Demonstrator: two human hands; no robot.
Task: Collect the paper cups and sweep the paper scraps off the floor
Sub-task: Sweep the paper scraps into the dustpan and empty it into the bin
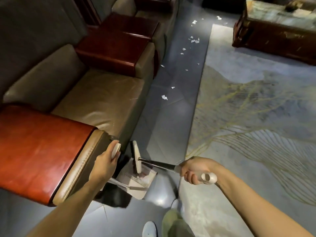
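Note:
My right hand (196,170) grips the white handle end of a broom (154,163), whose white head sits over a white dustpan (136,178) on the grey tiled floor. My left hand (106,161) holds the dustpan's white handle top beside the sofa's armrest. White paper scraps (164,97) lie scattered along the tile strip ahead, with more paper scraps (194,40) farther away. No paper cup is visible.
A tan leather sofa (95,98) with red wooden armrests lines the left side. A patterned rug (256,108) covers the floor on the right. A dark wooden coffee table (277,31) stands at the far right. My shoes (149,228) show at the bottom.

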